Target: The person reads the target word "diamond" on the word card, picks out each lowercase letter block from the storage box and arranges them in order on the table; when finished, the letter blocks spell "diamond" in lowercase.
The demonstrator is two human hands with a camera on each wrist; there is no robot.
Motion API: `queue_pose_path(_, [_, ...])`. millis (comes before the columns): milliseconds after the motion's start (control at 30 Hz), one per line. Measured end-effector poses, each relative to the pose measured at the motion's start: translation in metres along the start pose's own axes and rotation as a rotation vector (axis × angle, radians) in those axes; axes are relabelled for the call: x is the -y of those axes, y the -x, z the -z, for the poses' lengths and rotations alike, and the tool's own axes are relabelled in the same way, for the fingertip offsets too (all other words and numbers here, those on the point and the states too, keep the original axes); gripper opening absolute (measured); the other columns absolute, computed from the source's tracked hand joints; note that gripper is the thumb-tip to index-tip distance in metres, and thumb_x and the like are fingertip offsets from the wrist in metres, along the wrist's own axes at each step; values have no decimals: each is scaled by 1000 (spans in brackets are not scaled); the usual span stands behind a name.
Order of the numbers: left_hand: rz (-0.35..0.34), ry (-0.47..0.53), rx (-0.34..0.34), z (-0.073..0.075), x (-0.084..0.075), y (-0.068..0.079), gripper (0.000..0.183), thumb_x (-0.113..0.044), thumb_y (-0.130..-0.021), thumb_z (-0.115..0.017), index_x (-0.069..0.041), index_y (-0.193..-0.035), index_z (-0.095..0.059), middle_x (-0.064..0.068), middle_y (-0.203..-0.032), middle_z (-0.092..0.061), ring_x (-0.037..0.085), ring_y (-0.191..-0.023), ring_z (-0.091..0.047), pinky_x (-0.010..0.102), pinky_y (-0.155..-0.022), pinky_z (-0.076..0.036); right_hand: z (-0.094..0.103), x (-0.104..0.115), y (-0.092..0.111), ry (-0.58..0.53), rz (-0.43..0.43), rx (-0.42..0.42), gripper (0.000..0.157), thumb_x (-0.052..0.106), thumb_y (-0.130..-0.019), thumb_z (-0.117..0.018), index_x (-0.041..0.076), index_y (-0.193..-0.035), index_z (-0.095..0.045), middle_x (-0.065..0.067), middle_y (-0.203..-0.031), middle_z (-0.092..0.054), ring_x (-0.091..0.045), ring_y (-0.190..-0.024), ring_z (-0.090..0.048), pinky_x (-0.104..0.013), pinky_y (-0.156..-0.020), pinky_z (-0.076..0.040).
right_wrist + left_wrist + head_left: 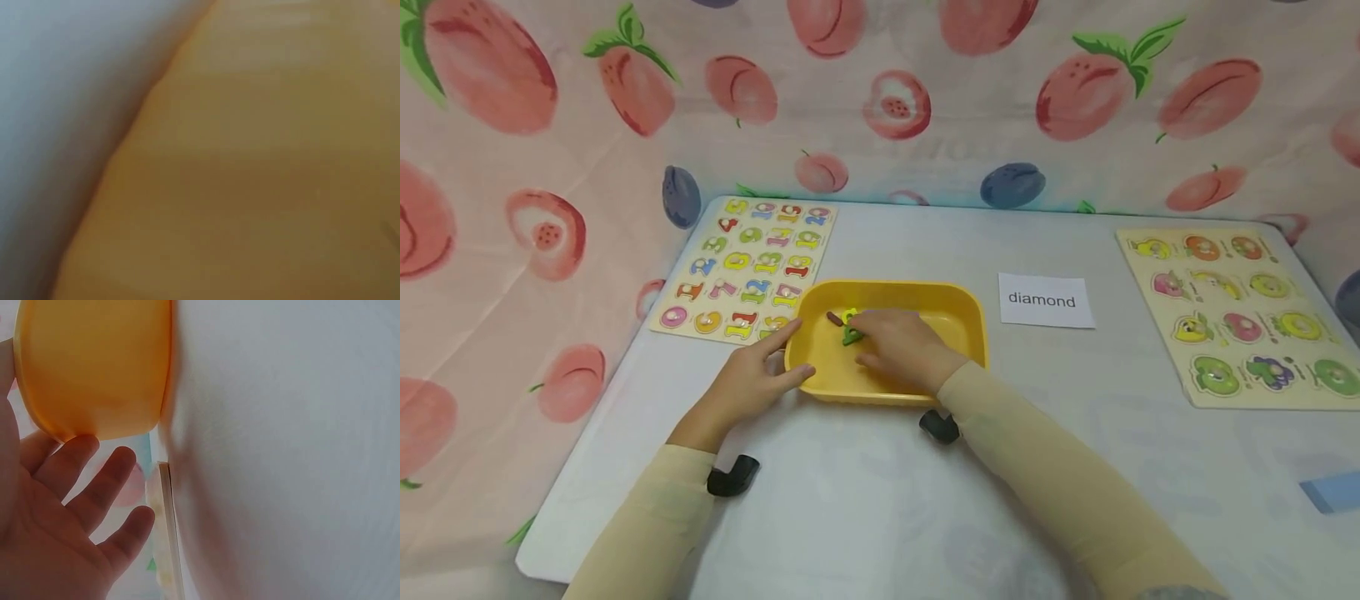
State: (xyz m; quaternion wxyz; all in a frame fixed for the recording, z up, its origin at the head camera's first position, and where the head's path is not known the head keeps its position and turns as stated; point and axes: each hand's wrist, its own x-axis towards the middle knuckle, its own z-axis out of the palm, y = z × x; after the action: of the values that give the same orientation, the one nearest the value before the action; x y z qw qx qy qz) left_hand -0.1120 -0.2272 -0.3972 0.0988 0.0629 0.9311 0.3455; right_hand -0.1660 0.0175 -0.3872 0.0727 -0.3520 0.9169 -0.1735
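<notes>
The green piece point(851, 337) lies at the right grip's point(897, 340) fingertips point(862, 323)

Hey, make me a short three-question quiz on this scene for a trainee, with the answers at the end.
1. Multiple choice: which hand reaches inside the yellow tray? A) left B) right
2. True or false: in the head view, the number board and the fruit board lie on the same side of the tray.
3. Fill in the blank: the white card reads "____".

Key:
1. B, the right hand.
2. False; the number board is on the left and the fruit board on the right.
3. diamond
</notes>
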Motion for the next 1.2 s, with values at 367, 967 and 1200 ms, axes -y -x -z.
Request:
queue_pose_path(367, [3,12,7,0,0,0,79,-46,-92,-70,-23,-158,-35,12,-156,-40,37,-144,-34,57,-114,-29,-7,-1,-6,58,-57,114,42,30,-98,-63,17,-138,-63,0,-133,-64,-25,-115,-53,-42,-104,-43])
queue_pose_path(967, [14,8,6,1,-1,-1,78,-44,-92,-71,-23,-158,-35,12,-156,-40,37,-144,-33,58,-114,-29,-7,-2,-6,31,3,96,33,18,-96,-64,7,-127,-68,-3,-123,-68,-22,-107,-59,-35,-99,-46])
queue_pose_path(1200, [14,9,8,1,-1,0,79,-44,-92,-71,-23,-158,-35,12,-156,-40,37,-144,-33,58,-114,-29,-8,-1,-3,2,14,86,35,23,-96,-68,6,-126,-67,-5,-124,-67,-24,-116,-60,-38,-105,-44])
